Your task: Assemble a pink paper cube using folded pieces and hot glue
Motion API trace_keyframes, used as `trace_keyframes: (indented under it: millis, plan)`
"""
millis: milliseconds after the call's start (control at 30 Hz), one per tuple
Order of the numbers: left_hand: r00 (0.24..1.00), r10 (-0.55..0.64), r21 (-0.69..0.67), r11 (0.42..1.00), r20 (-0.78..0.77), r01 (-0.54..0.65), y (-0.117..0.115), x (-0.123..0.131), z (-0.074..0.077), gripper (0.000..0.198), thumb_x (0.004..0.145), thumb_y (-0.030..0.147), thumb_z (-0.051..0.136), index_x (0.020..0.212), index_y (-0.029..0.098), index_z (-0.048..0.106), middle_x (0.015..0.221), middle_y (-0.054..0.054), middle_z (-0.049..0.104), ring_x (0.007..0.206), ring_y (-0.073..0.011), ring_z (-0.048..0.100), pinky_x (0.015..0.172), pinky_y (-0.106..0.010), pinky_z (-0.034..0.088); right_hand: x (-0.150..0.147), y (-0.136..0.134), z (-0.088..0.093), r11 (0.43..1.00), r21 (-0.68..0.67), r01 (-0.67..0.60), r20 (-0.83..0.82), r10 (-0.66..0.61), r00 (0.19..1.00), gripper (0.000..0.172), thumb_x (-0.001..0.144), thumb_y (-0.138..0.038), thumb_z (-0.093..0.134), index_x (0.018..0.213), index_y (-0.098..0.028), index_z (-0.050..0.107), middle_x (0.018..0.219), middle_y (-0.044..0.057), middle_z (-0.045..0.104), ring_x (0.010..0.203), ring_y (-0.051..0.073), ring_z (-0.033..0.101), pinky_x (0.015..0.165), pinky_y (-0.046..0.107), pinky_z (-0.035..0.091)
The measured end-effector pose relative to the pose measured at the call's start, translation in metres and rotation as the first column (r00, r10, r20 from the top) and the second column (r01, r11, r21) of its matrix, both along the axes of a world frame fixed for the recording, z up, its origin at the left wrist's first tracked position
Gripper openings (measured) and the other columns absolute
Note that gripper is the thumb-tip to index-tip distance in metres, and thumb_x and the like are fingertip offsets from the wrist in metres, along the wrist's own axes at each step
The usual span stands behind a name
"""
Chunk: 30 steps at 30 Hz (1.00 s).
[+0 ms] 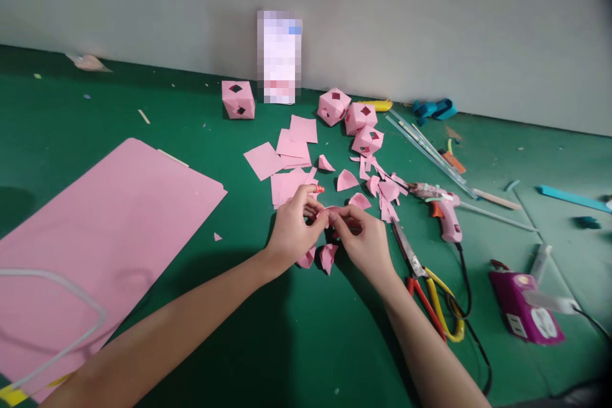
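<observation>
My left hand (297,224) and my right hand (362,233) meet over the middle of the green table, both pinching one small pink paper piece (331,209). Fingers cover most of that piece, so its full shape is hidden. Just below my hands lie folded pink pieces (328,259). Beyond them are several curved pink pieces, one of them a rounded triangle (347,180). Flat pink paper squares (264,160) overlap behind my left hand. Farther back, several pink paper balls with diamond-shaped holes stand, among them a ball (333,106) and a separate ball (238,101) to the left.
To the right are pink paper strips (377,172), a pink glue gun (447,213) with its cord, and scissors (417,268) with red and yellow handles. A purple box (523,306) sits farther right. A large pink sheet (109,223) covers the left. A blurred-out phone-like screen (280,57) leans on the wall.
</observation>
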<state>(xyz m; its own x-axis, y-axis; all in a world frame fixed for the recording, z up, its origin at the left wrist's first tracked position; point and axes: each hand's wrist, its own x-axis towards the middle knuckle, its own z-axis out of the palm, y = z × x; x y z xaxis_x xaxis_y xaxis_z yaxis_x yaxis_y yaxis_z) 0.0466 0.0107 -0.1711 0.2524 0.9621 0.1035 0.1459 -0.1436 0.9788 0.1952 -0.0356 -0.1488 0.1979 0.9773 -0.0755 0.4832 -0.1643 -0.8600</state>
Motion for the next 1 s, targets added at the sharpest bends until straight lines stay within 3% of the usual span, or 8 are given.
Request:
trace_keyframes:
  millis: [233,500,833,1000]
  plan:
    - [1.0,0.013,0.003,1.0,0.002,-0.013,0.001,0.0,0.001,0.036,0.08,0.01,0.067,0.113,0.022,0.055,0.079,0.003,0.071,0.071,-0.0122,0.072,0.073,-0.024,0.061,0.005,0.0,-0.003,0.999,-0.046,-0.023,-0.104,0.018,0.994,0.032,0.091,-0.05,0.067,0.083,-0.02,0.073,0.071,0.003,0.075,0.061,0.019,0.07,0.058,0.029,0.052]
    - [0.999,0.05,-0.04,0.998,0.02,-0.05,0.004,0.0,0.004,0.035,0.08,0.013,0.07,0.11,0.022,0.055,0.074,0.005,0.069,0.067,-0.0119,0.07,0.069,-0.023,0.058,0.012,0.0,0.0,0.992,-0.113,-0.065,-0.221,0.038,0.975,0.024,0.087,-0.041,0.069,0.095,-0.019,0.072,0.076,0.004,0.075,0.068,0.02,0.074,0.055,0.027,0.054]
    - [0.999,0.026,-0.003,1.0,0.021,-0.026,0.002,-0.001,0.003,0.034,0.083,0.015,0.068,0.114,0.022,0.055,0.078,0.004,0.07,0.07,-0.012,0.07,0.071,-0.024,0.058,0.006,0.002,-0.004,0.998,-0.07,-0.01,-0.212,-0.005,0.977,0.035,0.088,-0.054,0.069,0.087,-0.019,0.071,0.071,0.003,0.071,0.061,0.017,0.066,0.047,0.025,0.049]
    - [0.999,0.017,-0.005,1.0,0.051,-0.017,0.003,-0.001,0.0,0.032,0.084,0.016,0.067,0.113,0.022,0.053,0.081,0.003,0.07,0.072,-0.0121,0.072,0.072,-0.024,0.059,0.011,0.002,0.003,0.995,-0.079,-0.054,-0.146,0.042,0.988,0.037,0.089,-0.057,0.067,0.092,-0.021,0.076,0.078,0.006,0.076,0.069,0.021,0.071,0.057,0.031,0.056]
